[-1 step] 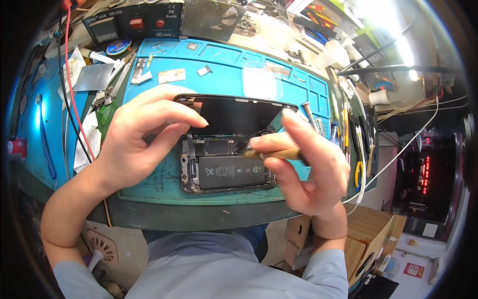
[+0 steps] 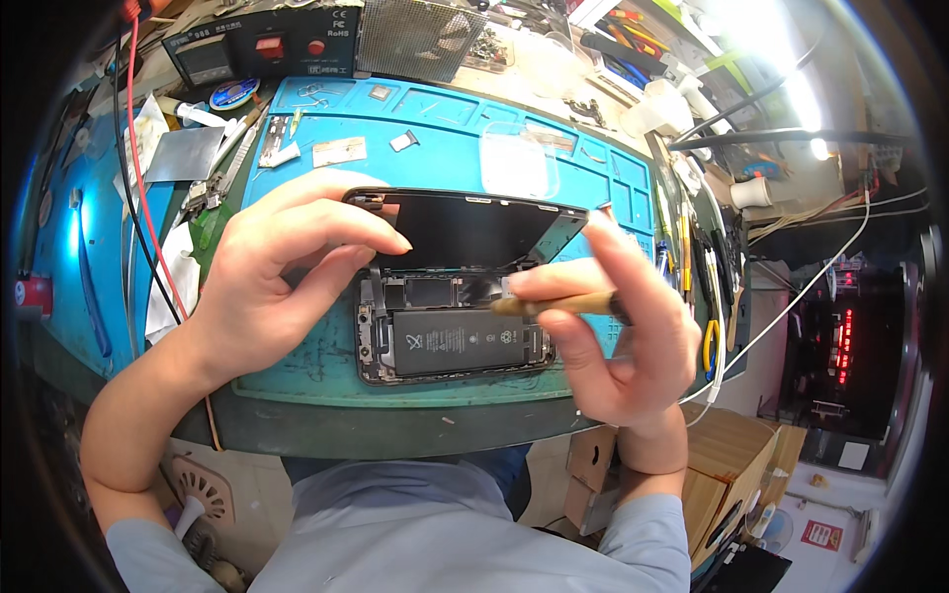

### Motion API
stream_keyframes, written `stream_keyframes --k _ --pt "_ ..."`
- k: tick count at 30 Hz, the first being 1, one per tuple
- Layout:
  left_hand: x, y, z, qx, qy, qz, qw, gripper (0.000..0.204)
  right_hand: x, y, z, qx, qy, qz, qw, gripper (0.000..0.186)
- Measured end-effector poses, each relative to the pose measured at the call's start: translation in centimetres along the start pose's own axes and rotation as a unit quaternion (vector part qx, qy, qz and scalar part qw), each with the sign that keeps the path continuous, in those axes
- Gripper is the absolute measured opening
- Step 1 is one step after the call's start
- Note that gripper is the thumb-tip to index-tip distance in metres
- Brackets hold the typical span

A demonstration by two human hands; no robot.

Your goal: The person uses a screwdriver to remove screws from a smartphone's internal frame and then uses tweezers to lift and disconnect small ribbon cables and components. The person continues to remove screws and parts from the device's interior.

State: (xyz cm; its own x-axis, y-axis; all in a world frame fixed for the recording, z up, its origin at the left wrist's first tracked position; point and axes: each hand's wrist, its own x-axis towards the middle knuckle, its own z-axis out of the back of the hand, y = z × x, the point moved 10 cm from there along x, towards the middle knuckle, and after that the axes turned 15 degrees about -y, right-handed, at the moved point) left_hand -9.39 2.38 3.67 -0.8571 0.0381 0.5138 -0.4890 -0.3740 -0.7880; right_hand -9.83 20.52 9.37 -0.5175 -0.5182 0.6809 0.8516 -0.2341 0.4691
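Note:
An opened phone lies on the blue-green mat, its dark battery [image 2: 450, 336] and inner parts exposed. The phone screen [image 2: 470, 232] stands tilted up along the far side of the body, and a flex cable [image 2: 379, 287] shows at the left between the two. My left hand [image 2: 287, 262] is closed on the screen's left end, thumb and fingers pinching it. In my right hand [image 2: 628, 326] is a brush [image 2: 568, 304] with a tan handle, gripped between thumb and fingers. Its dark tip is blurred over the phone's inner parts, beyond the battery.
A clear plastic box [image 2: 519, 163] and a small card tray [image 2: 403, 140] lie beyond the phone on the mat [image 2: 445, 124]. A black power unit [image 2: 262, 47] stands at the back left. Red and black wires [image 2: 138, 168] hang at the left. Tools, including yellow-handled pliers [image 2: 710, 346], line the right side.
My right hand and the brush have shifted slightly to the right. The left hand, the screen and the phone body stay nearly the same.

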Motion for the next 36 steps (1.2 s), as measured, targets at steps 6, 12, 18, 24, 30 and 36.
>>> stream_keyframes --k 6,12,18,24,30,36 --pt "0.0 0.0 -0.1 0.003 0.005 0.009 1.000 0.026 -2.0 -2.4 1.8 -0.005 -0.061 -0.062 0.996 0.060" --pt "-0.3 0.4 -0.2 -0.020 0.013 0.003 1.000 0.027 -1.6 -2.1 1.4 -0.013 -0.046 -0.028 0.998 0.059" --pt "-0.3 0.5 -0.2 -0.023 0.011 -0.001 1.000 0.026 -1.5 -1.9 1.3 -0.015 -0.043 -0.027 0.999 0.058" --pt "-0.2 0.1 -0.2 -0.001 0.013 -0.007 1.000 0.027 -1.3 -1.7 1.1 -0.022 -0.026 -0.012 0.999 0.054" --pt "-0.3 0.4 -0.3 -0.009 0.008 0.009 1.000 0.026 -0.4 -0.9 1.2 0.021 -0.055 0.008 0.998 0.046" --pt "-0.4 0.7 0.2 0.005 -0.027 0.025 0.999 0.025 0.2 -0.3 0.9 -0.021 -0.022 0.020 0.999 0.044"
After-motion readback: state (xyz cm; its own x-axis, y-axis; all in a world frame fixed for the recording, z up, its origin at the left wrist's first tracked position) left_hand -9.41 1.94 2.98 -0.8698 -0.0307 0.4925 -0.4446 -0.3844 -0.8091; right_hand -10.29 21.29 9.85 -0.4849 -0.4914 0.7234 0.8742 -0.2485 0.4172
